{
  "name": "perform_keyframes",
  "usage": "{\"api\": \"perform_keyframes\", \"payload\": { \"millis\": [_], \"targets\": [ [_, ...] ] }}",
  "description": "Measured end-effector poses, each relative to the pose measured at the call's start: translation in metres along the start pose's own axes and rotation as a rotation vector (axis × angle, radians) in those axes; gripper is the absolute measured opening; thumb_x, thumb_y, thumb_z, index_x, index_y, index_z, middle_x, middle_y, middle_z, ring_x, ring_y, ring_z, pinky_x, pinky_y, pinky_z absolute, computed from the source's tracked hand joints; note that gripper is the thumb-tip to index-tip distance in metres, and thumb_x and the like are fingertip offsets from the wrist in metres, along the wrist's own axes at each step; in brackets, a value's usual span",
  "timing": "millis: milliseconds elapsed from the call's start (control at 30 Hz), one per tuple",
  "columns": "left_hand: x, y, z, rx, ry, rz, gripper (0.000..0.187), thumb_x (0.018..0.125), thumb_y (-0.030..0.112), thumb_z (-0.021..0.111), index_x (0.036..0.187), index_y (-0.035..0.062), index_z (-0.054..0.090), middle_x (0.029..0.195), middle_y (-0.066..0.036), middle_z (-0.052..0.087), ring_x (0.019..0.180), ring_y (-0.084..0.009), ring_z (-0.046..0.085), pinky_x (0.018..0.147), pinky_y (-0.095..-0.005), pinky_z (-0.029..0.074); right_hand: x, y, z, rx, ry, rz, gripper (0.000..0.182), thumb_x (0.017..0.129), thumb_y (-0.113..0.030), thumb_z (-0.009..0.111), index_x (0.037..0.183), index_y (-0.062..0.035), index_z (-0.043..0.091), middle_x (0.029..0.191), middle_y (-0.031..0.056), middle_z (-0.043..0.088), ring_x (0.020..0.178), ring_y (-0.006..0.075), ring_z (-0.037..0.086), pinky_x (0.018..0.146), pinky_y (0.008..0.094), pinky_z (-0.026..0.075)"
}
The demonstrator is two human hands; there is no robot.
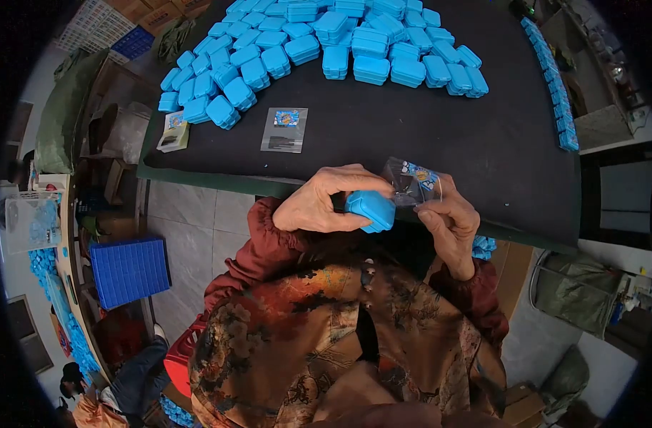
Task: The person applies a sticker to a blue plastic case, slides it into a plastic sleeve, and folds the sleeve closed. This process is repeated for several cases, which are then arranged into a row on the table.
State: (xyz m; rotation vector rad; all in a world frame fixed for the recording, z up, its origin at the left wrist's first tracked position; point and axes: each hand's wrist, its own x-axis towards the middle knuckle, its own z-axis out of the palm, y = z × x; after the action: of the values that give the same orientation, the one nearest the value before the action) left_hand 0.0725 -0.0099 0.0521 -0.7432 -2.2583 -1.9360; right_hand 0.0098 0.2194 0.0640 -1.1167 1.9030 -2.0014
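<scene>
My left hand (324, 200) is closed around a small blue plastic box (372, 210), gripped between thumb and fingers. To its right, my right hand (451, 221) pinches a clear plastic bag (404, 187) that carries a blue printed label. The bag's left side comes right up to my left fingertips, just above the box. Both hands are at the near edge of the dark table (383, 128). Another flat clear bag (283, 130) with a printed label lies farther back on the table.
Many similar blue boxes (372, 68) are heaped at the table's far side. A row of them (551, 78) runs along the right edge. A small stack of printed cards (174, 133) sits at the left edge. A blue crate (129, 272) is left, near another person (119, 389).
</scene>
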Motion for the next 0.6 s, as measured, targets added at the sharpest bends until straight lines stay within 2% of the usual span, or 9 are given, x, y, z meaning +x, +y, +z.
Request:
{"api": "perform_keyframes", "payload": {
  "millis": [67,133,267,300,333,367,433,467,600],
  "targets": [
    [-0.002,0.001,-0.002,-0.034,-0.002,-0.031,0.045,0.068,0.006,0.071,0.111,0.0034,0.061,0.116,-0.01,0.056,0.084,-0.0141,0.055,0.069,-0.0258,0.043,0.0,0.002,-0.001,-0.036,0.0,-0.028,0.008,0.075,-0.004,0.068,0.082,0.0002,0.065,0.109,0.0181,0.06,0.099,0.0275,0.052,0.086,0.0388,0.039],
    [-0.005,0.003,-0.005,-0.066,-0.003,-0.063,0.045,0.068,0.007,0.072,0.112,0.0038,0.061,0.117,-0.009,0.055,0.08,-0.0115,0.053,0.067,-0.0243,0.042,0.004,0.005,-0.001,-0.103,-0.013,-0.178,0.009,0.079,-0.007,0.065,0.081,0.0011,0.063,0.107,0.0171,0.059,0.091,0.0194,0.049,0.073,0.0298,0.039],
    [-0.009,0.009,-0.014,-0.26,0.151,-0.025,0.05,0.069,0.009,0.074,0.115,-0.0004,0.058,0.119,-0.012,0.052,0.078,-0.0094,0.05,0.069,-0.0235,0.041,0.0,0.008,-0.004,-0.074,0.009,-0.12,0.009,0.079,-0.008,0.066,0.081,0.0007,0.063,0.109,0.0182,0.059,0.092,0.0203,0.049,0.074,0.03,0.039],
    [-0.011,0.011,-0.017,-0.337,0.213,-0.001,0.053,0.07,0.01,0.074,0.117,-0.0032,0.055,0.12,-0.013,0.051,0.079,-0.0095,0.049,0.07,-0.0237,0.041,-0.001,0.008,-0.004,-0.073,0.008,-0.115,0.009,0.079,-0.008,0.066,0.081,0.0007,0.063,0.111,0.0189,0.059,0.093,0.0206,0.05,0.075,0.0302,0.039],
    [-0.011,0.011,-0.02,-0.352,0.248,0.017,0.052,0.072,0.007,0.072,0.12,-0.0038,0.053,0.119,-0.015,0.051,0.088,-0.0125,0.053,0.076,-0.0263,0.045,-0.001,0.008,-0.004,-0.071,0.006,-0.11,0.009,0.079,-0.008,0.066,0.082,0.0006,0.063,0.112,0.0196,0.058,0.093,0.0209,0.05,0.075,0.0305,0.039],
    [-0.012,0.011,-0.02,-0.352,0.249,0.015,0.052,0.072,0.007,0.072,0.12,-0.0038,0.053,0.119,-0.015,0.051,0.088,-0.0125,0.053,0.076,-0.0263,0.045,-0.002,0.008,-0.003,-0.069,0.005,-0.109,0.009,0.079,-0.008,0.066,0.082,0.0006,0.063,0.112,0.0196,0.058,0.093,0.0209,0.05,0.075,0.0305,0.039],
    [-0.012,0.006,-0.016,-0.419,0.452,0.012,0.05,0.074,0.003,0.07,0.12,-0.0042,0.051,0.119,-0.016,0.051,0.098,-0.0173,0.056,0.083,-0.0303,0.048,-0.003,0.009,-0.002,-0.021,0.03,-0.052,0.01,0.074,-0.004,0.069,0.082,0.0013,0.066,0.11,0.0172,0.061,0.099,0.0266,0.053,0.087,0.0409,0.038],
    [-0.012,0.004,-0.013,-0.442,0.503,0.009,0.047,0.076,-0.002,0.068,0.12,-0.0046,0.05,0.116,-0.016,0.054,0.105,-0.0208,0.055,0.087,-0.033,0.049,-0.003,0.01,-0.001,-0.021,0.03,-0.052,0.01,0.074,-0.004,0.069,0.082,0.0013,0.066,0.11,0.0172,0.061,0.099,0.0266,0.053,0.087,0.0409,0.038],
    [-0.011,0.0,-0.006,-0.475,0.567,-0.041,0.046,0.077,-0.004,0.067,0.119,-0.0047,0.051,0.113,-0.015,0.056,0.102,-0.019,0.056,0.085,-0.0319,0.049,-0.001,0.012,0.001,-0.049,0.018,-0.101,0.011,0.074,-0.005,0.07,0.082,0.0017,0.066,0.11,0.0175,0.061,0.099,0.0271,0.053,0.086,0.0409,0.038]
  ]
}}
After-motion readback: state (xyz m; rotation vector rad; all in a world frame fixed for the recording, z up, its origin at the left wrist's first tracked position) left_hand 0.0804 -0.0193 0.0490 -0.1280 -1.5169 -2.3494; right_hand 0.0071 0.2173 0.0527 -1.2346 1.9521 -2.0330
